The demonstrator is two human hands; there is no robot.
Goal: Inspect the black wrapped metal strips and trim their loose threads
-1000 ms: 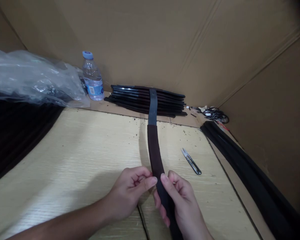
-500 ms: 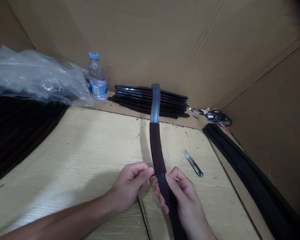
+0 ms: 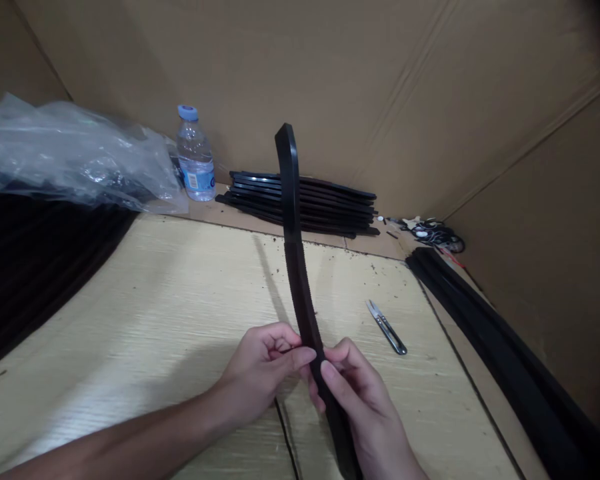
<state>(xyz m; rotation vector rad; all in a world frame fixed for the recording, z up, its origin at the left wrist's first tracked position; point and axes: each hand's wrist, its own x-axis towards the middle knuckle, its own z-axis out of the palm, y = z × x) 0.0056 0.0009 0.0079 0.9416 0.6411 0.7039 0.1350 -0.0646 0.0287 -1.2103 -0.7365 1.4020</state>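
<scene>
A long, curved black strip rises from my hands, its narrow edge turned toward me. Its middle stretch is wound with dark brown cord. My right hand is closed around the lower part, thumb on the near face and fingers behind. My left hand is closed in a pinch at the lower end of the winding, its thumb tip against the strip. A loose length of cord hangs below that hand. The cord between the left fingers is mostly hidden.
Thread snips lie right of my hands. Behind stand a stack of similar strips and a water bottle. Clear plastic covers dark material at left. Black strips and scraps lie at right, along cardboard walls.
The strip has been turned about its length, from broad face to edge, and its far end has moved up and left. My left thumb has come onto the strip.
</scene>
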